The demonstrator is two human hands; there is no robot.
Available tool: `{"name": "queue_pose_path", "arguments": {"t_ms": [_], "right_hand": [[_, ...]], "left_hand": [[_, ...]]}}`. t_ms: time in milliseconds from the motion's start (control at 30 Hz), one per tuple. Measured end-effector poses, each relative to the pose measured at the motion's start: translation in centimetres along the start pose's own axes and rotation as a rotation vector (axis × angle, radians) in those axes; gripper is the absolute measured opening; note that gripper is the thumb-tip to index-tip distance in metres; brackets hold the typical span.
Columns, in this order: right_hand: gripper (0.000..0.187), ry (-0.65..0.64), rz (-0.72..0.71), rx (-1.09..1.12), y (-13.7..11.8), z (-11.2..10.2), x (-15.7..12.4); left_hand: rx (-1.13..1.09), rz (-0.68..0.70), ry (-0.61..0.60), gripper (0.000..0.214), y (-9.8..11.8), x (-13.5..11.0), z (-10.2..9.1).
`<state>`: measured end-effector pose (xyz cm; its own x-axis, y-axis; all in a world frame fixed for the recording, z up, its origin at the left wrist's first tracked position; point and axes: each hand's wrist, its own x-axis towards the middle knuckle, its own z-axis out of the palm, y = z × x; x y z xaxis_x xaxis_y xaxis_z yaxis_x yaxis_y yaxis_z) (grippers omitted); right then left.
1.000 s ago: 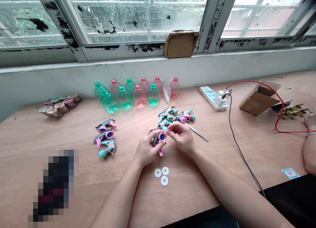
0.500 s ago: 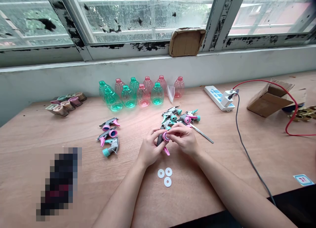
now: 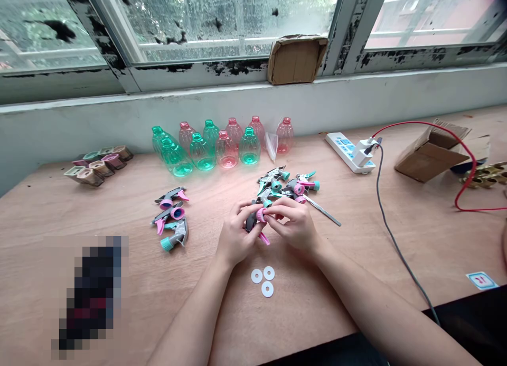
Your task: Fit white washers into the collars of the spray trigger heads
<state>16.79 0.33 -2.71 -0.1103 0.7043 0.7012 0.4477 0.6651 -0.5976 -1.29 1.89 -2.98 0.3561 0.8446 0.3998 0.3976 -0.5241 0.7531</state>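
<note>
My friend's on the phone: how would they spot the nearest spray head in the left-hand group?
On the wooden table, find the person's left hand. Further left lie three spray heads; pick the one nearest the viewer. Its collar is teal, while its two neighbours' collars are pink.

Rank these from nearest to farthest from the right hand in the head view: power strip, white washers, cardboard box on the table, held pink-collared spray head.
From the right hand:
1. Pink-collared spray head, at its fingertips.
2. White washers, on the table between the forearms.
3. Power strip, toward the wall, to the right.
4. Cardboard box, farther right.
</note>
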Motion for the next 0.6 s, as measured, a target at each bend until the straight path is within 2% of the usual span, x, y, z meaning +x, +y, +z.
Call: {"name": "queue_pose_path", "arguments": {"t_ms": [167,600], "right_hand": [[0.013,-0.021,-0.078,-0.105,0.15,-0.28,0.11],[0.014,-0.041,-0.120,-0.155,0.25,-0.32,0.23]], "left_hand": [[0.147,0.082,0.046,0.031,-0.13,0.01,-0.17],[0.217,0.109,0.101,0.035,0.18,-0.21,-0.23]]}}
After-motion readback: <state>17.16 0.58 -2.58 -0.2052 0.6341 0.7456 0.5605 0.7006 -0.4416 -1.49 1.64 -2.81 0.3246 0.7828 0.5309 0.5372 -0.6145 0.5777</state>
